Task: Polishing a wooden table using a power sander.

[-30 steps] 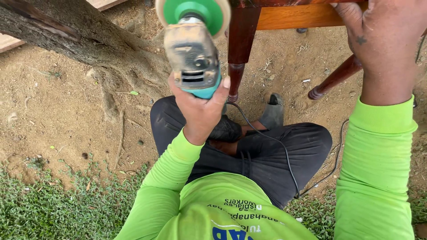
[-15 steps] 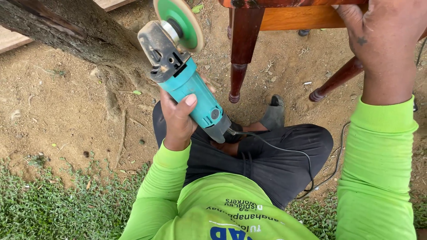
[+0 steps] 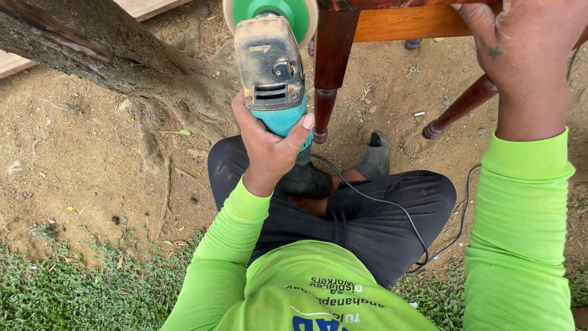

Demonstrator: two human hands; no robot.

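our left hand (image 3: 269,144) grips the teal grinder (image 3: 272,73), its long axis pointing away, disc (image 3: 272,12) just beside the chair leg (image 3: 331,67). our right hand (image 3: 527,49) clasps the chair rail (image 3: 410,21).

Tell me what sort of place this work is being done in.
Likely an outdoor yard used as a makeshift workshop: bare sandy ground, a rough brown tree trunk and a patch of green grass surround the varnished wooden furniture frame.
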